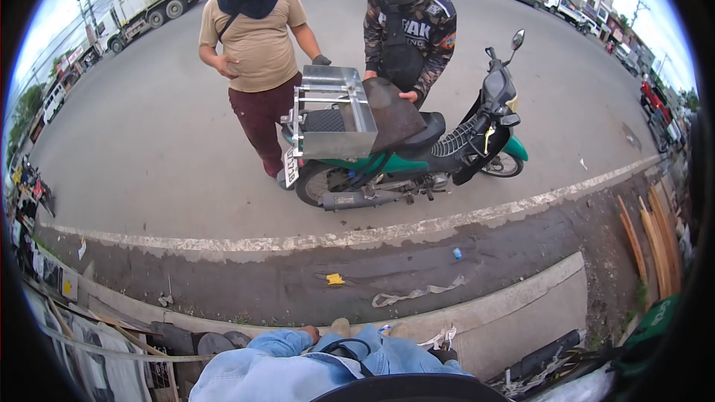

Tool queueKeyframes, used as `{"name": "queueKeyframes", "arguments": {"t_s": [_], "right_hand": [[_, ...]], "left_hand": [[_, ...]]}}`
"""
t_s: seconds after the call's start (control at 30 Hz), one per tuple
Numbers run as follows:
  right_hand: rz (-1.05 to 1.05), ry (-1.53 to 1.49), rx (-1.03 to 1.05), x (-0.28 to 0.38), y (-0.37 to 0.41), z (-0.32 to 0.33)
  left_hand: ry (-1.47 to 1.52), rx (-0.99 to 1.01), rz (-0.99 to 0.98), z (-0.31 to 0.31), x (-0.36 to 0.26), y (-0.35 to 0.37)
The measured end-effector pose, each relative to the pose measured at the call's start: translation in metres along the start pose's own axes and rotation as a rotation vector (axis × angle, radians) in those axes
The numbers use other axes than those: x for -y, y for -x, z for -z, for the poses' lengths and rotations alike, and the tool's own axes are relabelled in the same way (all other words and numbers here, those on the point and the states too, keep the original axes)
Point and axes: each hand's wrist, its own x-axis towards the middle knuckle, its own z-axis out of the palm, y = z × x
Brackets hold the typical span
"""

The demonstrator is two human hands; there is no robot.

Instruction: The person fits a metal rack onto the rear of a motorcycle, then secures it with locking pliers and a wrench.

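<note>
At the bottom, my left hand [310, 333] shows small and dark at the end of a light blue sleeve [277, 342], by my knee. Its fingers are too small to make out, and nothing can be seen held in it. My right hand is out of view. A green motorcycle [406, 166] stands on the road ahead with a metal frame box [339, 143] on its rear. Behind the seat, a person in a camouflage jacket has both hands on a dark brown sheet [391, 112]. One gloved hand [321, 60] of another person is near the box.
A white line [328, 241] runs along the road edge, with a muddy strip and a concrete curb [514, 294] nearer me. Yellow litter [335, 279] lies in the mud. Wooden planks [655, 234] lean at the right. A truck [153, 0] is far left.
</note>
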Motion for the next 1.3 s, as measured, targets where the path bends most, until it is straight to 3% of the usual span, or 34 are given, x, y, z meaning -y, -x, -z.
{"name": "queueKeyframes", "arguments": {"t_s": [0.2,0.3,0.7,0.87,1.03,1.3], "right_hand": [[0.048,-0.019,0.122,0.027,-0.001,-0.011],[0.238,0.136,0.116,0.007,-0.039,-0.032],[-0.125,0.025,0.058,-0.009,-0.018,0.006],[0.048,0.236,0.098,-0.038,-0.058,-0.010],[-0.089,0.037,0.005,-0.026,-0.050,-0.005],[0.020,0.006,0.020,0.007,-0.036,0.011]], "left_hand": [[0.117,0.029,-0.010,-0.004,0.003,0.001],[0.127,0.044,0.008,0.005,-0.004,-0.003],[0.039,0.025,-0.011,0.039,-0.033,-0.017],[0.054,0.037,-0.009,0.047,-0.044,-0.019],[0.058,0.028,-0.021,0.051,-0.053,-0.024],[0.118,0.007,0.013,0.049,-0.051,-0.023]]}}
